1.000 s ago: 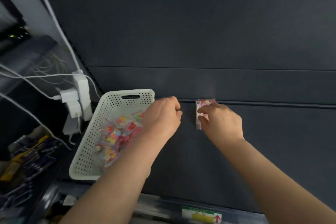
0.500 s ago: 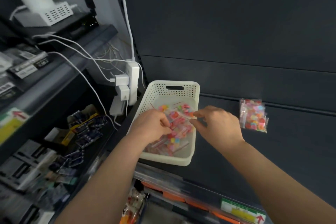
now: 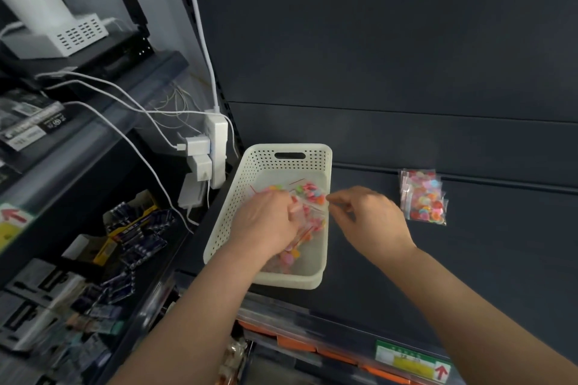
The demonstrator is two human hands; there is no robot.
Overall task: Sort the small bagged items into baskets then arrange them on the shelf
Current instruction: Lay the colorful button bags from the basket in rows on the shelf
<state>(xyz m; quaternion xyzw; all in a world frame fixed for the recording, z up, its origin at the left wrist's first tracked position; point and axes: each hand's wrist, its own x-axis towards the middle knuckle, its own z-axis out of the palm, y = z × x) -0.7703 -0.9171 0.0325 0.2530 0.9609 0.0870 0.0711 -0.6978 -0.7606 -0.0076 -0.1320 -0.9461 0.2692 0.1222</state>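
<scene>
Head view: a second ago your right hand was setting a bag down on the shelf. Now the stack of bags lies there alone, and both hands are back at the basket. Your left hand curls its fingers round a bag; your right fingers pinch its edge. It likely joins the stack next.

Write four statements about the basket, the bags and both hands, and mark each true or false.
1. The white basket holds small bags of colourful pieces. True.
2. A stack of bags lies on the dark shelf, apart from the basket. True.
3. The left hand rests on that stack. False: it grips bags inside the basket.
4. The right hand is empty. False: it pinches a bag at the basket.
</scene>
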